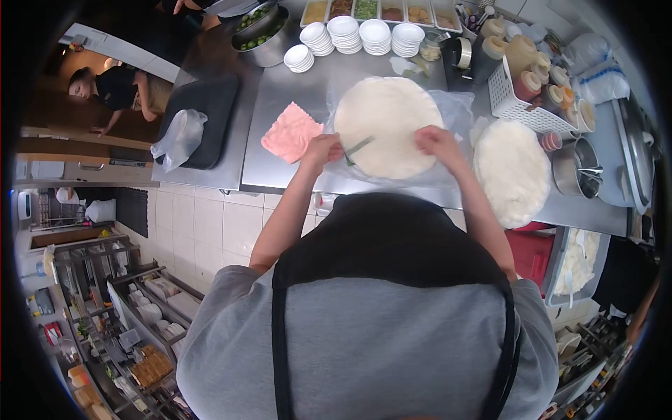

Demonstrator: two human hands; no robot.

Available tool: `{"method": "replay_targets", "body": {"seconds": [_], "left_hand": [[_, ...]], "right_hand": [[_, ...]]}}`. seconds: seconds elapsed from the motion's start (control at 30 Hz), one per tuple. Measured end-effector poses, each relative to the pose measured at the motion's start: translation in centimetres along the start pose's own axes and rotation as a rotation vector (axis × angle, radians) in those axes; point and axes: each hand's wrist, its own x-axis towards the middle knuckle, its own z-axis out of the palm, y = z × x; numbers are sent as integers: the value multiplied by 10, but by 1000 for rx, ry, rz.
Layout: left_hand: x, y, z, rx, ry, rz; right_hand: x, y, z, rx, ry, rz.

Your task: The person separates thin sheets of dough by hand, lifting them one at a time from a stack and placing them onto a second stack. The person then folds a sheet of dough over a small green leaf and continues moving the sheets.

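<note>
A large round pale sheet (pixel 387 119), like a rice paper wrapper or flatbread, lies on a clear plastic bag (pixel 456 112) on the steel counter. My left hand (pixel 325 151) is closed in a pinch at the sheet's left edge, beside a dark green strip (pixel 360 145) lying across its lower left. What those fingers hold is too small to name. My right hand (pixel 437 143) is over the sheet's right edge with its fingers curled together, fingertips on the surface; whether they grip the sheet is hidden. A pink cloth (pixel 292 133) lies left of my left hand.
To the right are another white round pile (pixel 512 171), a white basket (pixel 521 105) of bottles and a metal pot (pixel 575 168). Stacked small white dishes (pixel 345 33) line the back. Left are a black tray (pixel 199 129) with a plastic bag and a leaning person (pixel 122 87).
</note>
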Motion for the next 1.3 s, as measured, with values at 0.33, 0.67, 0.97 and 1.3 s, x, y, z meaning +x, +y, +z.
{"method": "replay_targets", "body": {"seconds": [0.33,0.67,0.97,1.3], "left_hand": [[-27,38,22,-293,-200,-42],[-30,48,36,-285,-248,13],[-36,53,40,-270,-276,47],[-34,49,43,-77,-236,196]], "right_hand": [[11,12,71,-38,-71,-134],[-4,-27,83,-422,63,-218],[3,-15,83,-310,-6,-191],[19,-3,72,-58,-143,-125]]}}
